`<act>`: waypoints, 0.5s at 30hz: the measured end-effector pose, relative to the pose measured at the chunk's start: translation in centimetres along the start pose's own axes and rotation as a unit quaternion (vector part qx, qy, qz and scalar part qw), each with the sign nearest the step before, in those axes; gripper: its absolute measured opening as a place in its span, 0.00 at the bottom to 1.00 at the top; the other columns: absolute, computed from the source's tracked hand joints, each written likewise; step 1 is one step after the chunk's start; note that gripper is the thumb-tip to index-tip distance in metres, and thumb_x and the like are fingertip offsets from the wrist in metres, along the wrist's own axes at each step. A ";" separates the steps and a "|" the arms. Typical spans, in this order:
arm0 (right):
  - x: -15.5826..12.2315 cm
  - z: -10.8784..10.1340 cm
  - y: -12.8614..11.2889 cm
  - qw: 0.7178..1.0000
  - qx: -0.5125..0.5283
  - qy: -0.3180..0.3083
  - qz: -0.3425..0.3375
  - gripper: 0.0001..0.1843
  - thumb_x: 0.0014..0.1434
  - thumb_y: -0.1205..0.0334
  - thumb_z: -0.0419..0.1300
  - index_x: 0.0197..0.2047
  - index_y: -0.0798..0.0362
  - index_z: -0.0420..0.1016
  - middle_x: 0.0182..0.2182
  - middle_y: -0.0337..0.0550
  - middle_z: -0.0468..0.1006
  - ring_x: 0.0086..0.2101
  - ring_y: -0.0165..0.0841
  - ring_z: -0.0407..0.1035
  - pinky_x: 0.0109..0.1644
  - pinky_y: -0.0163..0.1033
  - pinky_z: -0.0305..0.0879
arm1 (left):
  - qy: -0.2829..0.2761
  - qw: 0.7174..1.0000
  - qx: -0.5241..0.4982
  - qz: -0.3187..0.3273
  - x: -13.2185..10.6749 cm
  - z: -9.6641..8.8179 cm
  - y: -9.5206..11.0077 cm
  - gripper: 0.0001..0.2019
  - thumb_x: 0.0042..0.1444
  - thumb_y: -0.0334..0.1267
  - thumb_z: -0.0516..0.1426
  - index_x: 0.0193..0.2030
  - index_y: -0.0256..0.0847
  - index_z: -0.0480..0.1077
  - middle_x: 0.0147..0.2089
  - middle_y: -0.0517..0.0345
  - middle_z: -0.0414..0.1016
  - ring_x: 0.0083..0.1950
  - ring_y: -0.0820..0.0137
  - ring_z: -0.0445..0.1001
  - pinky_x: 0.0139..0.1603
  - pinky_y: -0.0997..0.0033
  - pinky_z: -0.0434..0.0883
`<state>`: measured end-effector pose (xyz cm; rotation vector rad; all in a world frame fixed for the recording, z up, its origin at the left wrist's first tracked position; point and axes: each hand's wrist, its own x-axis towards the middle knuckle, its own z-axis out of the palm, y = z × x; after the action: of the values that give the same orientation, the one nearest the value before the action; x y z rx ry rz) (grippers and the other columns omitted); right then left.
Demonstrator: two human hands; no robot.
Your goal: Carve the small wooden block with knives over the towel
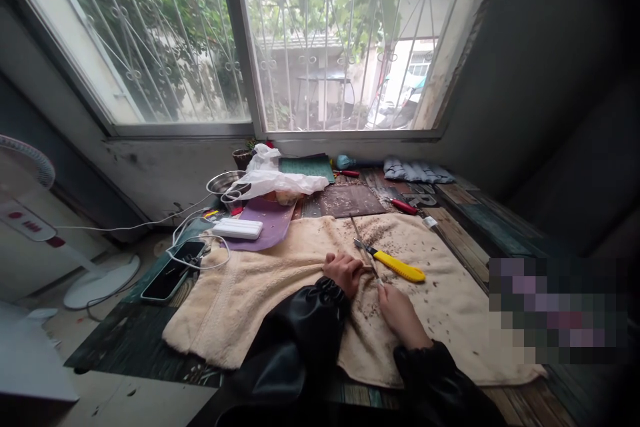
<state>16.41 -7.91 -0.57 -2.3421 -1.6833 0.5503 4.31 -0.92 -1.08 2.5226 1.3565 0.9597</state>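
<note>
My left hand is closed around a small light-brown stick, perhaps wood, whose end shows past the fingers. My right hand grips the near end of a long, thin, dark tool, which looks like a slim file. Its shaft crosses the stick's end and points away from me. Just beyond my hands, a yellow utility knife lies on the beige towel, close to the tool. Dark shavings are scattered over the towel around both hands.
A white power bank with a cable and a phone lie at left. Behind are a purple sheet, a plastic bag, a metal bowl, a dark board and a red-handled tool. A fan stands left.
</note>
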 end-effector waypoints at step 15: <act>-0.6 0.3 0.8 1.000 0.003 -0.001 -0.002 0.20 0.56 0.59 0.37 0.32 0.55 0.68 0.30 0.47 0.73 0.31 0.30 0.65 0.31 0.31 0.51 | 0.001 1.000 0.000 -0.010 0.3 0.4 -0.5 0.06 0.50 0.39 0.51 0.31 0.46 0.68 0.31 0.62 0.71 0.37 0.72 0.64 0.40 0.67 0.54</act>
<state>16.77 -8.79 -1.06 -2.3329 -1.6851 0.5570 4.32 -0.33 -1.45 2.5030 1.3796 0.9592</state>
